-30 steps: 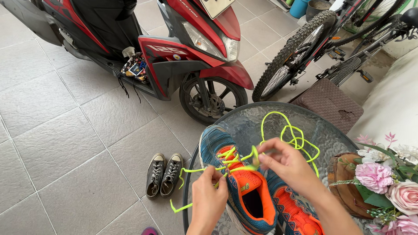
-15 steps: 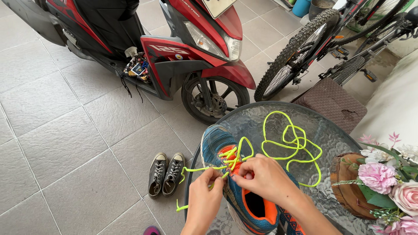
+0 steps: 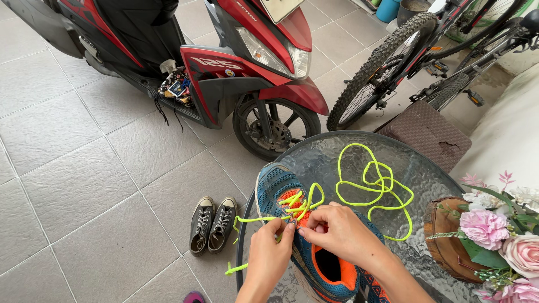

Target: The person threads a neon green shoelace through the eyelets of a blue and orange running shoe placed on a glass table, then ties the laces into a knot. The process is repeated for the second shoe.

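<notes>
Both hands are working on a blue running shoe (image 3: pixel 279 188) with an orange lining, sitting on a round glass table (image 3: pixel 331 157). The left hand (image 3: pixel 268 259) is pinching the neon yellow lace (image 3: pixel 255 219) right at the eyelets, fingers closed tight on it, with the loose end trailing off to its left and hanging over the table edge. The right hand (image 3: pixel 343 233) is sitting just beside it, thumb and fingertips clamped on the lace over the orange tongue, and a small loop of lace is sticking up just past its fingertips. Further out beyond the right hand, a second yellow lace (image 3: pixel 375 182) is lying in a loose tangle on the glass. A second shoe (image 3: pixel 375 287) is peeking out under the right wrist. To the right of that hand there's a wooden holder with pink flowers (image 3: pixel 493 233). Down on the tiled floor, left of the left hand, a pair of dark sneakers (image 3: pixel 211 224) is sitting side by side, and a red scooter (image 3: pixel 247 62) and a bicycle (image 3: pixel 404 56) are parked beyond the table.
</notes>
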